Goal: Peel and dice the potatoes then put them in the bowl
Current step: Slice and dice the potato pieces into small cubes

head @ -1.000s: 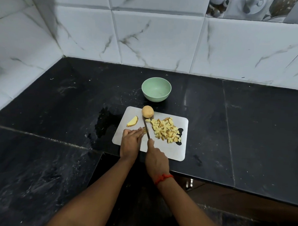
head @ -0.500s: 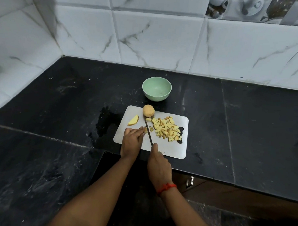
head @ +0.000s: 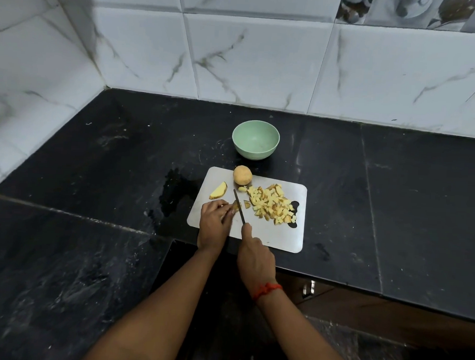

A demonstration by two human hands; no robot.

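Two hands work on the board (head: 272, 235): the left hand (head: 214, 222) pinches a potato piece (head: 235, 205), and the right hand (head: 254, 259) grips the knife (head: 239, 206), blade beside it. Step in hand: dicing. A wedge (head: 218, 190) and a whole potato (head: 242, 175) wait; the diced pile (head: 270, 204) is not yet in the bowl (head: 255, 153). Next cut must clear the left hand.
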